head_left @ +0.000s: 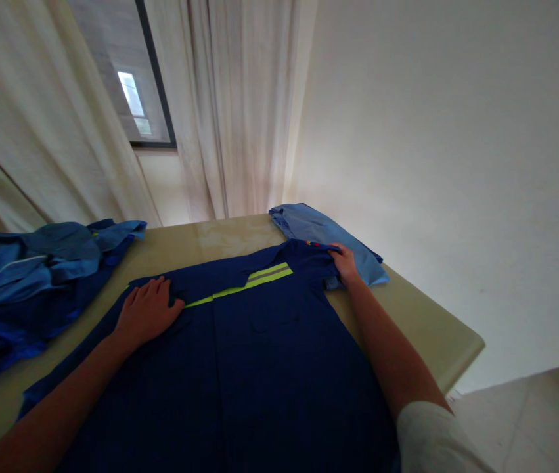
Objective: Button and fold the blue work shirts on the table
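Note:
A navy work jacket (259, 355) with a yellow-green and grey reflective stripe lies spread over the table, its lower part running out of the bottom of the view. One sleeve is laid across the chest and covers part of the stripe. My left hand (148, 309) rests flat on the jacket at the left, by the folded-over sleeve, fingers stretched out. At the right shoulder side, near a small red and yellow patch, my right hand (344, 263) grips the jacket's sleeve cloth between thumb and fingers.
A folded light-blue garment (318, 226) lies at the far right, partly behind my right hand. Crumpled blue garments (37, 269) are heaped at the left. The beige table (437, 328) ends at a rounded right corner. Behind it hang pale curtains (244, 112) beside a white wall.

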Demonstrator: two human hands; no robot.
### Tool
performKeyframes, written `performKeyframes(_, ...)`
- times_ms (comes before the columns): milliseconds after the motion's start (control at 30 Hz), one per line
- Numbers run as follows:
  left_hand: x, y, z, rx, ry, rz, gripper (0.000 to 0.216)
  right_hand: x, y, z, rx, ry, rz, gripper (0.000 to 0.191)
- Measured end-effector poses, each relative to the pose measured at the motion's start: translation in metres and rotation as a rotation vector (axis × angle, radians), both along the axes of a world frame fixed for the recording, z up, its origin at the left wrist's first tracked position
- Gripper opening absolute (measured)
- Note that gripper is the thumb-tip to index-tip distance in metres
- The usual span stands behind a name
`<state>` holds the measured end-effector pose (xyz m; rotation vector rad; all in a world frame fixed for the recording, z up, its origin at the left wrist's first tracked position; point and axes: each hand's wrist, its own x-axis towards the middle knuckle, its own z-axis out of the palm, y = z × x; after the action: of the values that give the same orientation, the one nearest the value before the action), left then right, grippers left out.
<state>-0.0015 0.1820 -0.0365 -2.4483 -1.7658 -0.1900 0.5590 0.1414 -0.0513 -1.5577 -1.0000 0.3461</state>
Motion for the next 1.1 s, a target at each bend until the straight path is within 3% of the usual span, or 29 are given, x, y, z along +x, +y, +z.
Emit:
performKeyframes(100, 0.057, -0.002, 0.017, 0.061, -0.051, -0.084, 0.070, 0.000, 0.003, -0.001, 0.002, 0.008, 0.001, 0.027)
performKeyframes(267, 0.203, -0.002, 0.026, -0.044, -0.292, -0.326, 0.063, -0.004, -0.001, 0.001, 0.015, 0.068, 0.021, 0.029)
performKeyframes(367, 0.272, 0.004, 0.018, -0.067, -0.399, -0.268, 0.066, -0.008, -0.005, 0.003, 0.054, 0.129, 0.050, 0.031)
performKeyframes(433, 0.295, 0.006, 0.009, -0.055, -0.428, -0.211, 0.064, -0.011, -0.008, 0.005, 0.093, 0.197, 0.091, 0.033)
performKeyframes(567, 0.301, 0.008, -0.007, -0.031, -0.377, -0.348, 0.053, -0.017, -0.012, 0.012, 0.076, 0.328, 0.130, 0.038)
performKeyframes(733, 0.293, 0.008, -0.011, -0.029, -0.336, -0.439, 0.049, -0.019, -0.020, 0.034, -0.173, 0.374, 0.219, 0.039)
performKeyframes(800, 0.293, 0.007, -0.009, -0.015, -0.321, -0.455, 0.048, -0.018, -0.020, 0.047, -0.273, 0.218, 0.285, 0.042)
performKeyframes(900, 0.293, 0.006, -0.005, -0.006, -0.333, -0.464, 0.045, -0.028, -0.018, 0.071, -0.281, -0.182, 0.286, 0.051)
performKeyframes(1000, 0.292, 0.008, -0.002, -0.068, -0.407, -0.452, 0.045, -0.063, -0.018, 0.096, -0.208, -0.481, 0.360, 0.066)
performKeyframes(1100, 0.290, 0.017, -0.001, -0.202, -0.549, -0.394, 0.044, -0.115, -0.025, 0.112, -0.182, -0.626, 0.592, 0.075)
